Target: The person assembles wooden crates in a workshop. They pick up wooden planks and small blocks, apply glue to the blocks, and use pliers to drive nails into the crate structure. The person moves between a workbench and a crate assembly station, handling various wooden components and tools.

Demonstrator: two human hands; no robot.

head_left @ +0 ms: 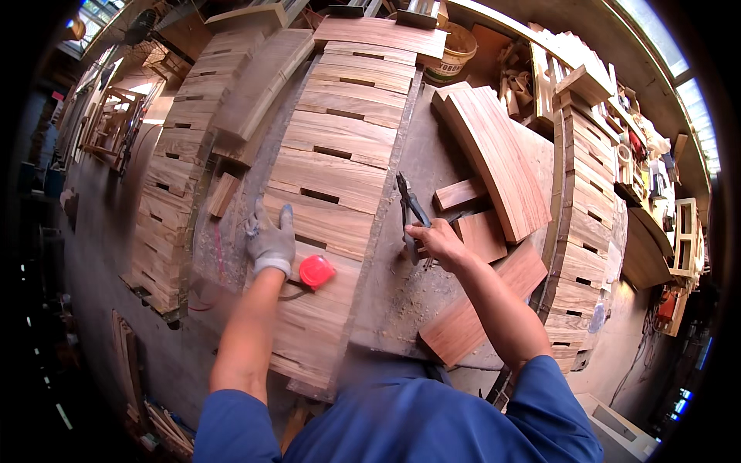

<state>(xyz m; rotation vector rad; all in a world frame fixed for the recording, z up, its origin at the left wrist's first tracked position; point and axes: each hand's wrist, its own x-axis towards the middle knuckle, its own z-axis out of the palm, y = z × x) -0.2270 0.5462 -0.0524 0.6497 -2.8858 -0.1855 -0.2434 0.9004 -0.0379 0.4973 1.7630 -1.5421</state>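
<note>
My left hand [272, 239], in a grey-white work glove, lies with fingers apart at the left edge of a long row of slotted wooden boards [328, 212]. A red tape measure [315, 272] rests on the boards just below that hand. My bare right hand [438, 241] is closed around dark pliers [409, 202], over the table between the board row and loose wood pieces. Their two long parts point away from me; the fingers hide part of the tool. A small wood block [461, 193] and a short board [482, 236] lie beside this hand.
More rows of slotted boards stand to the left [166, 185] and right [587, 224]. A wide curved plank [498, 166] lies beyond my right hand, another plank [485, 302] under my right forearm. Sawdust [401, 305] covers the table [378, 328]. A bucket [455, 52] stands at the far end.
</note>
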